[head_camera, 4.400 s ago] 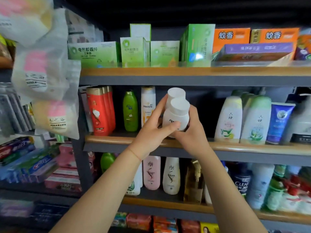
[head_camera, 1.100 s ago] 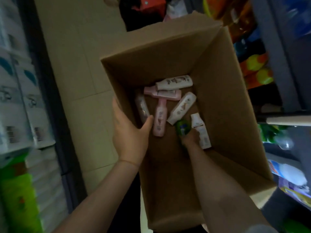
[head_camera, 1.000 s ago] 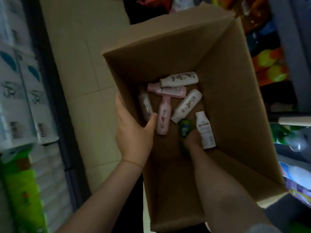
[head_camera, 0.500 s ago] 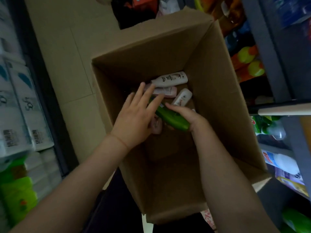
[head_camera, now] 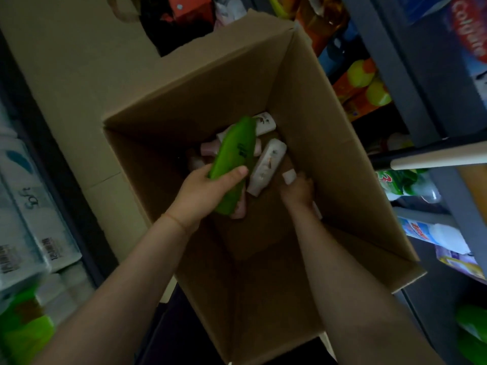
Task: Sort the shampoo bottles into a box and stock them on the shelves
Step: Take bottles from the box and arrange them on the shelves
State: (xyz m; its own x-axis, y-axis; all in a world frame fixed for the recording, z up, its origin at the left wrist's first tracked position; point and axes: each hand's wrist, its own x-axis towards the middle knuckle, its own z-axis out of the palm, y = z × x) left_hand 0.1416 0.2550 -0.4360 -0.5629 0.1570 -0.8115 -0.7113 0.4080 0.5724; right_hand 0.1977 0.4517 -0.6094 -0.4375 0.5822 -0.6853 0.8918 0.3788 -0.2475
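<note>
As we reach into cardboard box [head_camera: 311,106], left hand [head_camera: 203,193] grips green bottle [head_camera: 234,159]; right hand [head_camera: 297,191] clutches white bottle [head_camera: 289,176]. "Colgate" pack [head_camera: 471,35] on shelf.

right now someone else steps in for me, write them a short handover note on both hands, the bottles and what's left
Left hand: grips the green bottle, held above the other bottles inside the cardboard box.
Right hand: down at the box bottom, fingers around a small white bottle that is mostly hidden.
Still lying in the box: a white bottle, another white one at the far end, and pink bottles partly covered by the green one.
Done: several bottles are gathered in the box.
Left: place the two held bottles on the shelves, then shelve the rest.
</note>
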